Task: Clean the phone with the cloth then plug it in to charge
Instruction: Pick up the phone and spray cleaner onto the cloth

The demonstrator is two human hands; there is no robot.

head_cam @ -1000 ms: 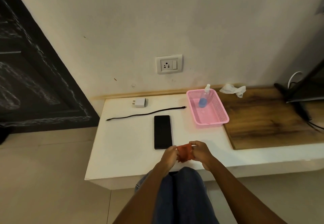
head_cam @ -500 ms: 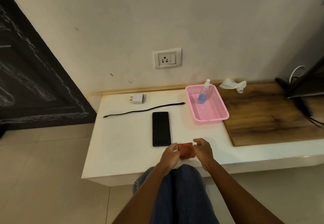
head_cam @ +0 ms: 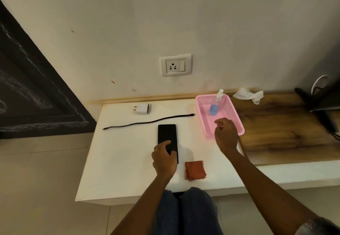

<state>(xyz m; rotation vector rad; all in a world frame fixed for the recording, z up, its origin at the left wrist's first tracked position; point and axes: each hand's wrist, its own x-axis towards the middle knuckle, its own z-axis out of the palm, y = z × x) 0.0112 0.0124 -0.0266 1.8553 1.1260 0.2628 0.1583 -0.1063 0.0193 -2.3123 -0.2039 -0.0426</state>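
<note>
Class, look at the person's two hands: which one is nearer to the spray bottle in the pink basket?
The right hand. It reaches over the pink basket's near end, just short of the spray bottle. The left hand rests on the phone, farther away.

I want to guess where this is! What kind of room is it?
Probably a room in a home, at a low ledge by the wall. A wall socket sits above the white ledge, with a charger plug and phone there, beside a dark carved door.

Looks like a home room: plastered wall with a socket point(head_cam: 176, 65), low white table point(head_cam: 117, 153), tiled floor point(head_cam: 36, 188), dark panelled door point(head_cam: 27, 91).
</note>
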